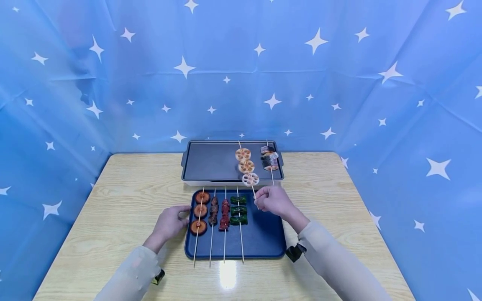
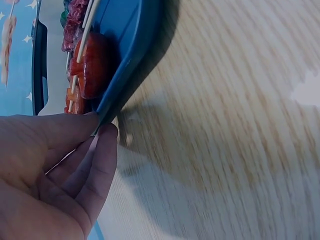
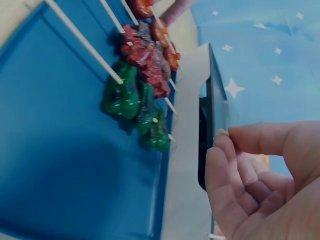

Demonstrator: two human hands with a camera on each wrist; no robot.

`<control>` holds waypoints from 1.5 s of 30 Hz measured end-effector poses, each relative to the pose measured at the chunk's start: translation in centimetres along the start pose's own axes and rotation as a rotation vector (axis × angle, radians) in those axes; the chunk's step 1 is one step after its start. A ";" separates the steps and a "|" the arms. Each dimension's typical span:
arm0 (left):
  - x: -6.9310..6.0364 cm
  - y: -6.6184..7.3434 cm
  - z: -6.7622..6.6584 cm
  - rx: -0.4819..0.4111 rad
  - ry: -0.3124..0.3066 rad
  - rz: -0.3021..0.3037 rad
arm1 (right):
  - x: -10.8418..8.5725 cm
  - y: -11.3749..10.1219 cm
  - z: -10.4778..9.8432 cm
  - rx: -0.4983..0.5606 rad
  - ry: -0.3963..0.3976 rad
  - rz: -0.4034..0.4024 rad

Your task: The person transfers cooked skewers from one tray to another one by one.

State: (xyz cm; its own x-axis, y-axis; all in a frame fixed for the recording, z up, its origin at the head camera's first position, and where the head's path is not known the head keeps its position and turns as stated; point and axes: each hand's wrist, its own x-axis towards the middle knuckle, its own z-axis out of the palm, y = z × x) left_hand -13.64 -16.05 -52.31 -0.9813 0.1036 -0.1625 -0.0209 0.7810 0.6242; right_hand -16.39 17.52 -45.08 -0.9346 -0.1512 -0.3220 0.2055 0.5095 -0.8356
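Observation:
My right hand [image 1: 274,200] pinches the bare stick end of a lotus root skewer [image 1: 246,166], seen in the head view. The three pale, holed slices slant over the right part of a dark griddle [image 1: 211,161]; whether they touch it I cannot tell. In the right wrist view the stick's end [image 3: 223,132] shows between thumb and fingertips. My left hand [image 1: 169,223] pinches the left rim of a blue tray [image 1: 265,238], thumb and fingers on either side of the edge in the left wrist view. A skewer of dark-skinned fish-like chunks [image 1: 270,160] lies on the griddle's right side.
On the tray's left half lie skewers of round orange-brown slices [image 1: 200,210], brown meat [image 1: 213,211], red meat [image 1: 224,215] and green pepper [image 1: 239,210]. Their sticks overhang the near rim. A wooden table [image 1: 124,196] bears everything; a blue starred curtain [image 1: 233,100] hangs behind.

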 end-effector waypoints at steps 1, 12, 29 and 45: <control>0.0 0.0 0.0 -0.007 -0.002 0.000 | -0.2 0.1 0.0 -0.020 0.001 -0.001; 0.1 0.3 -0.1 -0.074 -0.037 -0.039 | -2.8 1.9 0.3 -0.171 -0.085 -0.037; 0.1 0.2 -0.1 -0.077 -0.050 -0.027 | -6.5 4.8 0.0 -0.413 -0.116 -0.133; 0.1 0.2 0.0 -0.087 -0.053 -0.031 | -8.4 7.2 -1.3 -0.532 -0.063 -0.170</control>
State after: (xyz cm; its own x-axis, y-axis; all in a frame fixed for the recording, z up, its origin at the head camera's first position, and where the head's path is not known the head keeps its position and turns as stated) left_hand -13.71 -15.89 -52.20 -0.9684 0.1142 -0.2218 -0.0703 0.7280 0.6819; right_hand -7.39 23.53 -47.83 -0.9193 -0.3107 -0.2417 -0.1369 0.8280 -0.5437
